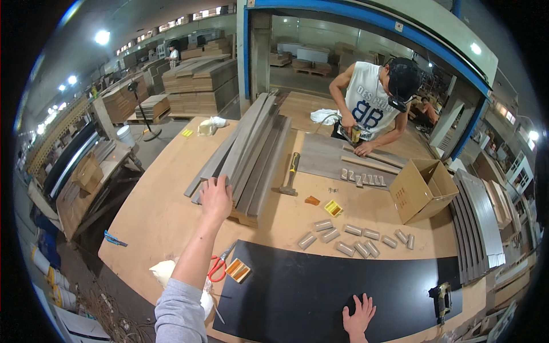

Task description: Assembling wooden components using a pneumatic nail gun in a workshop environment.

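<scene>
My left hand [216, 198] reaches to the near ends of the stacked long grey boards [260, 154], its fingers bent over the end of one board. Flat on a black panel [274, 294] at the front lies my right hand [359, 317], fingers spread and nothing in it. Red-handled scissors [217, 267] and a small yellow box of brown strips [238, 270] are beside my left forearm. A black-and-yellow tool [441, 301], perhaps a staple gun, rests at the panel's right end. Several clear-wrapped small packets [345, 248] lie beyond the panel.
Across the table a co-worker [372, 103] holds a power tool over a grey board [320, 160]. A hammer [291, 174] lies right of the stack. An open cardboard box [423, 191] and piled grey panels [477, 220] stand right. A blue cutter [115, 239] lies left.
</scene>
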Demonstrator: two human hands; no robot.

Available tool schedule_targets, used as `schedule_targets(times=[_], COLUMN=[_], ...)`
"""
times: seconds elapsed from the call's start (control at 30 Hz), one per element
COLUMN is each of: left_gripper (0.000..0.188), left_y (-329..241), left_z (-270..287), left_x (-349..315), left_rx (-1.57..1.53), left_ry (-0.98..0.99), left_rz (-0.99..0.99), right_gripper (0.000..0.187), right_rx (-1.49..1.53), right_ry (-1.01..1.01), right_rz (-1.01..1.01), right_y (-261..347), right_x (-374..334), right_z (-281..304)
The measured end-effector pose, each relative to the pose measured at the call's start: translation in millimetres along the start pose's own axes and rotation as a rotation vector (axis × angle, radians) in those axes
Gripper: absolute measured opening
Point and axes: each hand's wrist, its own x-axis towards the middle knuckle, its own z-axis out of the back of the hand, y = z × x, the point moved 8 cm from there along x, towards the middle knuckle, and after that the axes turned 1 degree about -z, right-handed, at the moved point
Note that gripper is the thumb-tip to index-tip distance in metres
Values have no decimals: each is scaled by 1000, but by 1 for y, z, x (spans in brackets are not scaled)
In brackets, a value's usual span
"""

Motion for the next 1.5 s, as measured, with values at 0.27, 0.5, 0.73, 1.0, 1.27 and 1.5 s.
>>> schedule_targets(times=[0.27,0.5,0.73,1.0,1.27,1.5], left_gripper=[40,47,63,63,84,70], left_y=[-5,-10,-2,-27,-3,10], left_z=[-2,0,25,65,127,130], left_x=[13,29,-32,-216,-422,-470], left_rx=[-41,19,-269,-637,-514,-348], left_ry=[86,213,226,257,606,1011], left_rz=[29,72,114,192,204,183], right_gripper=[61,62,66,78,37,42], right_rx=[-3,-14,313,1447,1839,1929], right_ry=[-8,-11,-221,723,558,15], right_rz=[4,9,13,-68,-276,-650], right_y=[0,-1,44,334,326,76], right_x=[-1,1,23,40,89,60], right_z=[6,-3,-7,-48,5,24])
